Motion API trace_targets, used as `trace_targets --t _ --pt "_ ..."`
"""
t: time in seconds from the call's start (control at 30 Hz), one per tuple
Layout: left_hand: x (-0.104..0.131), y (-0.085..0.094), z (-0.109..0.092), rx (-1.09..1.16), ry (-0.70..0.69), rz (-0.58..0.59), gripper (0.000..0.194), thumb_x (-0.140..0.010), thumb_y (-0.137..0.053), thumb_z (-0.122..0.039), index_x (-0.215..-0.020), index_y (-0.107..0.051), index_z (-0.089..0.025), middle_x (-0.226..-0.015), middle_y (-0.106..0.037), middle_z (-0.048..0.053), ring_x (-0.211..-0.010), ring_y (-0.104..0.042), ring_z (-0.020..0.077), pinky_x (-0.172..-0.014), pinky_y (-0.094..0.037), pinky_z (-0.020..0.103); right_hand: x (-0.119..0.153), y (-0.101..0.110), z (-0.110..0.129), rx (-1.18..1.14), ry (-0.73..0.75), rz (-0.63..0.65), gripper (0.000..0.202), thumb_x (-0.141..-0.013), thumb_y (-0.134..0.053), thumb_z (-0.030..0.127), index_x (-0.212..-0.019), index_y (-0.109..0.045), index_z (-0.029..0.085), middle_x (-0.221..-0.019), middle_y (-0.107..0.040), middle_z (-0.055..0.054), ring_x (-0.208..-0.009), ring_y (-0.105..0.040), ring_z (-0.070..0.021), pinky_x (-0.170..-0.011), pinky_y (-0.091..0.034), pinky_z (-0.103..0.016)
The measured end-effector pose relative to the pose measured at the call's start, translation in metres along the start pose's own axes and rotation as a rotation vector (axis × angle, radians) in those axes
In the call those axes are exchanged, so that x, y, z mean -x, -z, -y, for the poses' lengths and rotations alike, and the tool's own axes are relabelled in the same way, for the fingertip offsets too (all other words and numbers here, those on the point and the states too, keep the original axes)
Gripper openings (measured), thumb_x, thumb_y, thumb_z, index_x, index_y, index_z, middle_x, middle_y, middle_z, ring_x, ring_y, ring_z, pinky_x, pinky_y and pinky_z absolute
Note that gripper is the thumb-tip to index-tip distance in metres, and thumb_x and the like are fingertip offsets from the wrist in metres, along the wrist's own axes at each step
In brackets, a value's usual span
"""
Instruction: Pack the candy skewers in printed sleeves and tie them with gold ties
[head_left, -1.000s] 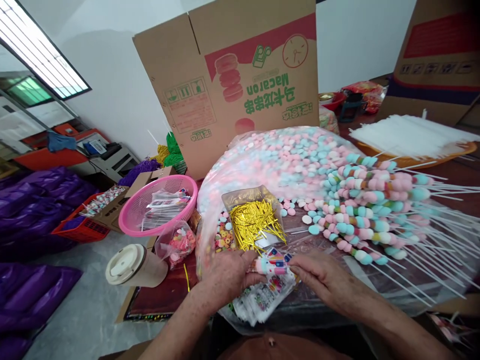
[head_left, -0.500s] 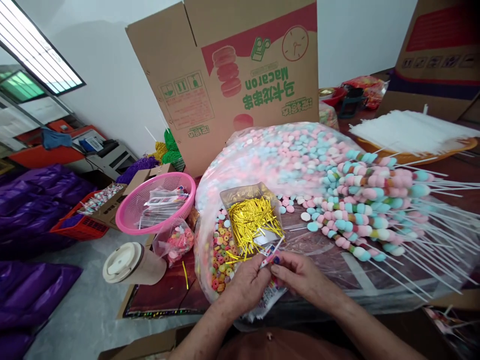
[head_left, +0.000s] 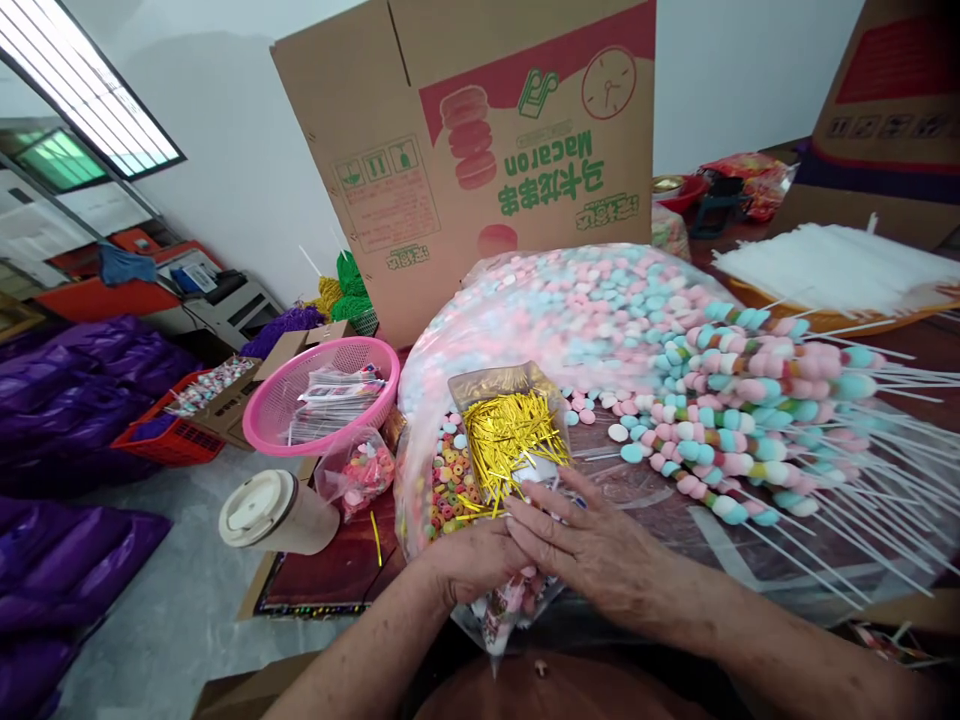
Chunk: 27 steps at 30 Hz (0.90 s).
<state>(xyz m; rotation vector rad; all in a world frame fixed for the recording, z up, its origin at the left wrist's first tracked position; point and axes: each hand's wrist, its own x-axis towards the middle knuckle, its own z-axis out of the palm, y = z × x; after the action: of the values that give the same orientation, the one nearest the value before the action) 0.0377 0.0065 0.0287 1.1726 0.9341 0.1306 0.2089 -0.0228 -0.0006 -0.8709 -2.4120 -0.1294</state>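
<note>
My left hand (head_left: 476,555) is at the near table edge, its fingers partly covered by my right hand. My right hand (head_left: 592,545) lies across it, palm down, fingers stretched toward the left. Beneath both hands a clear printed bag (head_left: 499,615) with pink and white pieces shows; which fingers grip it is hidden. Just beyond lies an open pouch of gold twist ties (head_left: 514,435). Colourful candy rings (head_left: 450,480) lie under plastic at its left. Skewers of pink, blue and white candies (head_left: 750,400) are piled at the right.
A big clear bag of pastel candies (head_left: 555,310) fills the middle before a cardboard box (head_left: 480,150). At the left are a pink basket (head_left: 259,425) of flat packets, a lidded cup (head_left: 300,520) and a small candy bag (head_left: 360,475). White sticks (head_left: 840,262) lie at the back right.
My hands have gone from fingertips meeting around a small packet to my right hand lying flat over my left. The bag with pink pieces now shows below them. The view has shifted slightly.
</note>
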Motion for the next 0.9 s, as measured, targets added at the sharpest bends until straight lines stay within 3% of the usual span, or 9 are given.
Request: trace_targets --t 0.1,0.2,0.37,0.43,0.5,0.6,0.73,0.8,0.9 --pt "0.0 0.0 0.0 -0.104 0.044 0.181 0.028 -0.073 -0.053 -0.029 -0.047 -0.058 -0.022 -0.044 -0.053 0.0 -0.038 -0.046 0.0119 -0.043 -0.037 0.023 0.014 -0.01 0.007 0.052 0.1 0.165 0.031 -0.087 -0.035 0.01 -0.111 -0.055 0.012 -0.096 -0.064 -0.011 -0.1 -0.051 -0.025 -0.1 -0.025 -0.051" --pt "-0.004 0.0 0.009 -0.324 -0.046 0.177 0.023 -0.072 -0.053 -0.025 -0.05 -0.055 -0.022 -0.043 -0.052 -0.002 -0.036 -0.046 0.0124 -0.041 -0.037 0.023 0.024 -0.02 0.015 -0.054 -0.013 0.272 0.023 -0.081 -0.04 0.007 -0.09 -0.06 0.011 -0.078 -0.064 -0.011 -0.08 -0.056 -0.023 -0.094 -0.033 -0.051" --pt "-0.001 0.004 0.021 -1.264 -0.534 -0.235 0.005 -0.067 -0.059 -0.015 -0.069 -0.059 -0.019 -0.064 -0.063 0.007 -0.056 -0.058 0.0213 -0.054 -0.043 0.03 0.016 -0.028 0.035 -0.937 -0.81 0.325 0.019 -0.079 -0.033 0.025 -0.065 -0.045 0.02 -0.048 -0.048 0.001 -0.048 -0.05 -0.015 -0.054 -0.046 -0.03" --pt "0.009 0.007 0.025 -1.462 -0.615 -0.226 0.012 -0.074 -0.054 -0.015 -0.084 -0.06 -0.018 -0.074 -0.064 0.01 -0.067 -0.059 0.0234 -0.062 -0.044 0.034 0.009 -0.029 0.04 -1.423 -1.099 0.377 0.017 -0.076 -0.031 0.032 -0.062 -0.036 0.023 -0.035 -0.029 0.009 -0.033 -0.035 -0.0117 -0.038 -0.039 -0.024" --pt "0.019 0.013 0.032 -1.464 -0.688 -0.222 0.018 -0.081 -0.046 -0.018 -0.094 -0.059 -0.017 -0.077 -0.063 0.01 -0.07 -0.058 0.0226 -0.066 -0.044 0.035 0.001 -0.03 0.038 -1.727 -1.166 0.488 0.015 -0.071 -0.034 0.035 -0.06 -0.034 0.023 -0.03 -0.02 0.011 -0.027 -0.028 -0.0106 -0.033 -0.035 -0.022" --pt "0.029 0.026 0.049 -1.135 -0.671 -0.441 0.018 -0.081 -0.047 -0.021 -0.089 -0.063 -0.018 -0.073 -0.063 0.009 -0.067 -0.056 0.02 -0.065 -0.043 0.032 -0.015 -0.033 0.019 -1.431 -1.011 0.514 0.028 -0.077 -0.031 0.039 -0.059 -0.041 0.021 -0.033 -0.036 0.008 -0.031 -0.038 -0.0112 -0.038 -0.039 -0.023" --pt "0.027 0.037 0.066 -0.097 -0.389 -0.835 0.012 -0.071 -0.063 -0.03 -0.071 -0.069 -0.019 -0.064 -0.062 0.003 -0.061 -0.057 0.0162 -0.059 -0.042 0.025 -0.038 -0.053 -0.011 -0.564 -0.902 0.179 0.029 -0.085 -0.035 0.03 -0.064 -0.051 0.018 -0.068 -0.059 -0.005 -0.069 -0.056 -0.0165 -0.066 -0.043 -0.029" --pt "0.023 0.037 0.068 0.379 -0.251 -0.854 0.016 -0.063 -0.069 -0.033 -0.067 -0.067 -0.018 -0.056 -0.06 0.0 -0.05 -0.053 0.0132 -0.05 -0.041 0.023 -0.046 -0.068 -0.017 -0.45 -0.886 0.143 0.019 -0.079 -0.045 0.019 -0.061 -0.051 0.017 -0.074 -0.058 -0.008 -0.081 -0.054 -0.0199 -0.076 -0.039 -0.032" --pt "0.018 0.034 0.066 0.699 -0.165 -0.811 0.02 -0.056 -0.074 -0.03 -0.067 -0.064 -0.017 -0.054 -0.059 -0.002 -0.041 -0.05 0.0094 -0.042 -0.037 0.02 -0.047 -0.083 -0.022 -0.36 -0.838 0.13 0.02 -0.076 -0.046 0.012 -0.058 -0.052 0.017 -0.069 -0.056 -0.008 -0.078 -0.053 -0.0202 -0.075 -0.038 -0.032"
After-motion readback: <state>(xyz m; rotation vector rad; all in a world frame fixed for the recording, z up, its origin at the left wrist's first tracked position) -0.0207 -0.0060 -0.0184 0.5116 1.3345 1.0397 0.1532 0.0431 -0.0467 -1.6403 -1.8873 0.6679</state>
